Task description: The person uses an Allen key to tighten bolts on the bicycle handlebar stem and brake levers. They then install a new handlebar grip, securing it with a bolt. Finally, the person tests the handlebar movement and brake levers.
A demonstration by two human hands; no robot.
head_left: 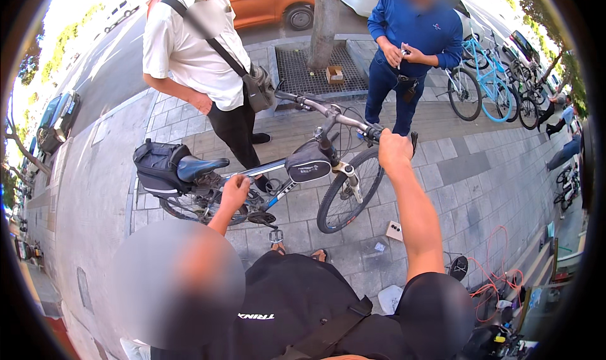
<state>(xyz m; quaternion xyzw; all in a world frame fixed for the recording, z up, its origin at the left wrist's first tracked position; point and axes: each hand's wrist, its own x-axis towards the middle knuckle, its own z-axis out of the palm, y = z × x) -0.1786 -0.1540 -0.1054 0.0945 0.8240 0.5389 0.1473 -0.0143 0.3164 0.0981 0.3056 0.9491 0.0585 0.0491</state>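
A bicycle [266, 167] with a blue, black and white frame stands across the pavement before me, its handlebar turned to the right. My right hand [396, 150] is closed round the handlebar's near grip. By the seat post, below the black saddle [201, 168], my left hand [235, 191] is closed, thumb and fingers pressed together. Whatever it holds, if anything, is too small to make out. A black frame bag [308, 163] hangs behind the head tube, and a black pannier bag [161, 164] sits over the rear wheel.
One person in a white shirt [192, 60] stands behind the bicycle; another in blue [413, 28] stands beyond the handlebar, hands together. A tree [325, 25] rises from a grating with a small cardboard box [334, 75]. An orange hose [495, 278] and a small box [394, 230] lie at right.
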